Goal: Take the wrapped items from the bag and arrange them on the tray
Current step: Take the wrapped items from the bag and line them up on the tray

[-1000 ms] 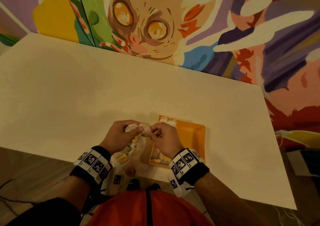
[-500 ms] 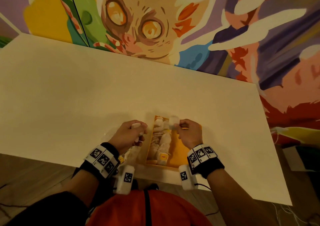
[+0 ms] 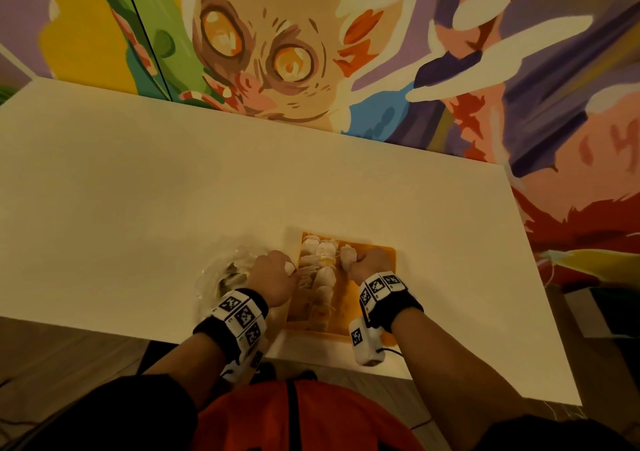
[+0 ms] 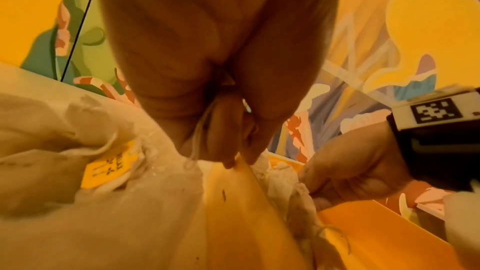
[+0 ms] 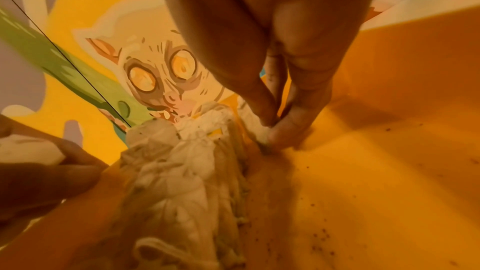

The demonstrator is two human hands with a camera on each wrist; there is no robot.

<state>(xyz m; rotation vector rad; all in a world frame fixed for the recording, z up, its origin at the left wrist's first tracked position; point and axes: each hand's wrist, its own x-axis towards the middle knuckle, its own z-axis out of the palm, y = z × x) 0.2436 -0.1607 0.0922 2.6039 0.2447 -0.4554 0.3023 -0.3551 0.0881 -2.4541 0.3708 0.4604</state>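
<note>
An orange tray (image 3: 344,312) lies near the table's front edge, with several white wrapped tea bags (image 3: 320,274) in a column along its left side. My right hand (image 3: 360,263) pinches one tea bag (image 5: 261,132) between thumb and finger, down on the tray floor just right of the row (image 5: 182,171). At the tray's left rim, my left hand (image 3: 277,277) grips another tea bag (image 3: 289,268), whose string (image 4: 197,141) hangs from my curled fingers. The clear plastic bag (image 3: 221,277) lies left of the tray, holding more tea bags and a yellow tag (image 4: 109,165).
The white table (image 3: 173,191) stretches wide to the left and behind the tray. A painted mural wall (image 3: 311,52) stands behind its far edge. Dark crumbs (image 5: 319,235) speckle the tray's bare right half. The tray's front edge sits close to the table's front edge.
The hands were together over the bag, each with a tea bag. The right hand carried its tea bag over the tray and lowered it beside the row. The left moved to the tray's left rim.
</note>
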